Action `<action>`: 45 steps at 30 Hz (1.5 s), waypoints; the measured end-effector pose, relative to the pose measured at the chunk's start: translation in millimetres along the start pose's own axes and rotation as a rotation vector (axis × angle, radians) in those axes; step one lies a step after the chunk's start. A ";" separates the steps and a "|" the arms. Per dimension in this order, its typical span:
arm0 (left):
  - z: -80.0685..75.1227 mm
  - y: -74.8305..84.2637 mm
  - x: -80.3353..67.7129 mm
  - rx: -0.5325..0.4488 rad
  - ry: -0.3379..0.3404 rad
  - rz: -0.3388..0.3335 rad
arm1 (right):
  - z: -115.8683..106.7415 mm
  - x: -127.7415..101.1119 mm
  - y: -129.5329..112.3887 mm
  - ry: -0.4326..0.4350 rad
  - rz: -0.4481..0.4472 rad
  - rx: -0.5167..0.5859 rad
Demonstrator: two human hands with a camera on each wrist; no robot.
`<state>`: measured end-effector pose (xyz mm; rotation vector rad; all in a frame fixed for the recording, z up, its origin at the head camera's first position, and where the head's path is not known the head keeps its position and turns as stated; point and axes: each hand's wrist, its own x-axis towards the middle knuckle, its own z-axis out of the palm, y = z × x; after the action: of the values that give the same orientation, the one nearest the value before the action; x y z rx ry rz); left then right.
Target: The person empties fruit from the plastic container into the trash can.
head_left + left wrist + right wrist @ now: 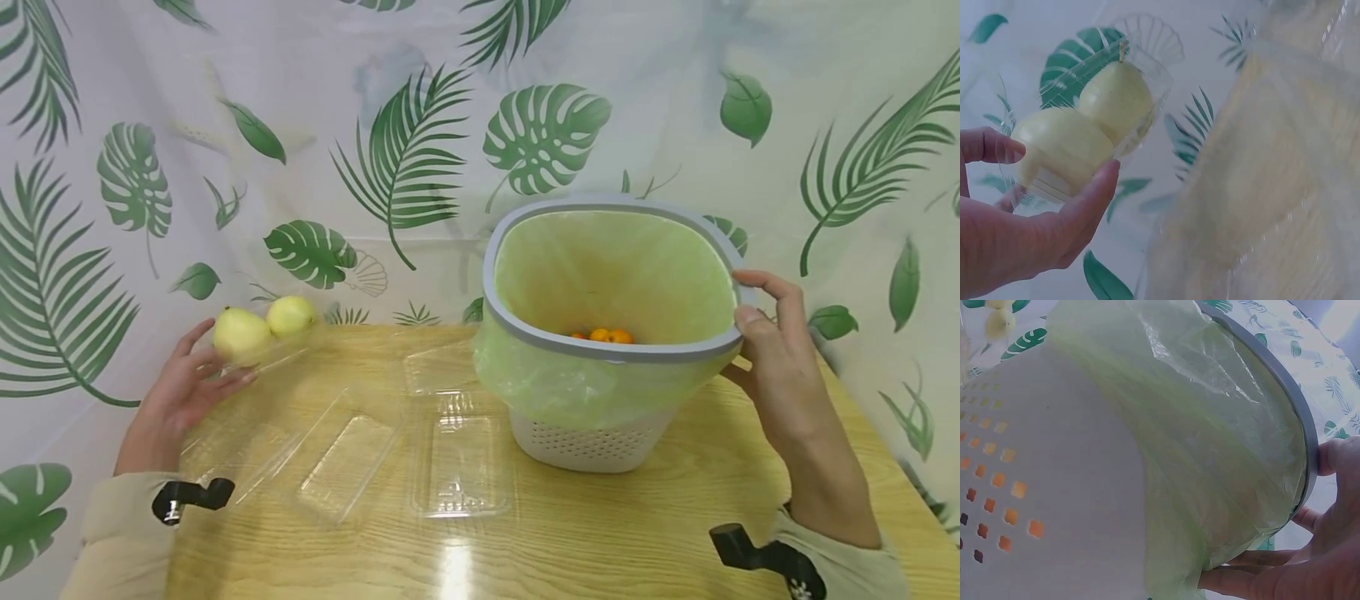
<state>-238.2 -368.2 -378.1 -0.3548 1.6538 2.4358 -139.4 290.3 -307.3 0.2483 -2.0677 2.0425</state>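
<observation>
My left hand (183,383) holds a clear plastic container (1159,87) over the table's left side, its thumb and fingers around one end. Two pale yellow-green pears (242,335) sit side by side in it. On the right, my right hand (787,375) grips the grey rim (1311,444) of a white perforated bin (585,446), thumb and fingers at the rim's right edge. A thin green bag (555,383) lines the bin and folds down over its outside. Several oranges (611,335) lie deep inside, and their colour shows through the holes in the right wrist view.
Several clear plastic containers lie on the wooden table (592,533): one box (461,504) left of the bin, another (348,467) farther left, and more behind and beside them. A white cloth (660,67) with green leaf prints hangs close behind the table.
</observation>
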 end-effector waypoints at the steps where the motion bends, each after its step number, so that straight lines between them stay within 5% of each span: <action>1: 3.0 -0.1 -3.3 -0.019 -0.014 0.020 | -0.4 -0.1 0.5 -0.001 0.002 0.001; 10: 45.9 1.5 -29.7 -0.106 -0.130 0.186 | -3.5 -0.7 1.8 -0.001 -0.004 0.010; 31: 120.3 13.4 -69.2 -0.191 -0.123 0.387 | -2.1 1.4 3.4 -0.003 0.002 -0.009; 36: 132.5 17.1 -75.1 -0.199 -0.118 0.412 | -0.7 2.2 3.6 -0.008 -0.007 0.004; 45: 159.0 24.2 -82.8 -0.233 -0.216 0.413 | 1.6 2.5 3.3 0.005 0.004 0.017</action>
<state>-181.2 -230.2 -276.0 0.2432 1.4722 2.8477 -142.7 288.8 -309.8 0.2416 -2.0506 2.0612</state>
